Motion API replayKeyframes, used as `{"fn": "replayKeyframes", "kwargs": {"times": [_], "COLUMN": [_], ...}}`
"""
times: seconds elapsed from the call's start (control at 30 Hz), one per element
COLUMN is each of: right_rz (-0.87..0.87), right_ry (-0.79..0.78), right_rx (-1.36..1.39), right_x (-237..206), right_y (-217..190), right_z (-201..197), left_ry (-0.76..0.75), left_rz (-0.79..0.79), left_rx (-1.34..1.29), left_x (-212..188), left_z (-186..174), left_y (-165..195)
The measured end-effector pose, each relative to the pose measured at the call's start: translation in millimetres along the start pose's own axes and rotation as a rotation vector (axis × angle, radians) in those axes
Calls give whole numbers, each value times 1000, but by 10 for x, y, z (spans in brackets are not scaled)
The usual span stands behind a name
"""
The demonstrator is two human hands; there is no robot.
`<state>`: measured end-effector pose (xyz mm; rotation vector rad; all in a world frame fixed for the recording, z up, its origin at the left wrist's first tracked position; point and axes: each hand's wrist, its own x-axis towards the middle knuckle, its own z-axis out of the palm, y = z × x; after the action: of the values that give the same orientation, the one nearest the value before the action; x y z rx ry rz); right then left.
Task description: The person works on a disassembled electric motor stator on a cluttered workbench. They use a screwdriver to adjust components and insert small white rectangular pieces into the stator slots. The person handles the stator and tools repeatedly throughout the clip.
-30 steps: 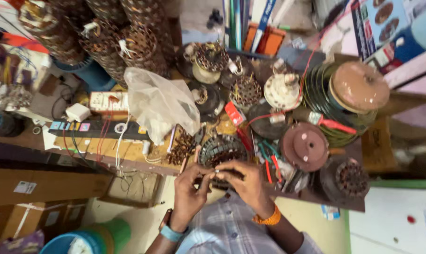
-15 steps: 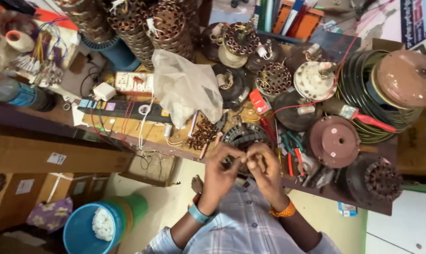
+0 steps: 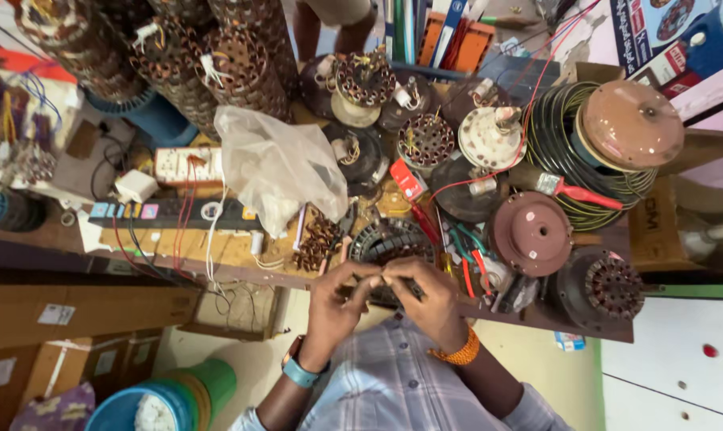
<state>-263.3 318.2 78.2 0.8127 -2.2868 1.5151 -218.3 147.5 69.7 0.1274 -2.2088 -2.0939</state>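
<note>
Cluttered workbench (image 3: 178, 247): left hand (image 3: 333, 307) and right hand (image 3: 429, 299) pinch together on the stator (image 3: 389, 239) at twelve o'clock; winding looks unfinished.

My blue watch band (image 3: 301, 372), orange bead bracelet (image 3: 457, 353), pale checked shirt (image 3: 393, 391); brown motor covers (image 3: 532, 233), white plastic bag (image 3: 277, 164).
</note>
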Motion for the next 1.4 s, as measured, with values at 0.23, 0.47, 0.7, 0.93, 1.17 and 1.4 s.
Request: {"fn": "replayKeyframes", "kwargs": {"times": [0.23, 0.47, 0.7, 0.93, 1.17, 1.4], "right_rz": [-165, -136, 267, 377, 189, 325], "right_ry": [-101, -129, -209, -169, -156, -242], "right_rx": [2, 61, 216, 168, 290, 416], "right_x": [81, 80, 14, -69, -99, -120], "right_y": [-113, -105, 62, 10, 7, 121], "right_z": [-153, -226, -168, 50, 84, 42], "left_ry": [-25, 41, 144, 208, 176, 34], "left_rz": [-93, -28, 82, 195, 44, 3], "left_rx": [-398, -465, -224, 141, -91, 198], "left_x": [-116, -161, -193, -202, -261, -126], "left_z": [68, 178, 198, 171, 40, -122], "left_y": [-165, -177, -137, -18, 25, 189]}}
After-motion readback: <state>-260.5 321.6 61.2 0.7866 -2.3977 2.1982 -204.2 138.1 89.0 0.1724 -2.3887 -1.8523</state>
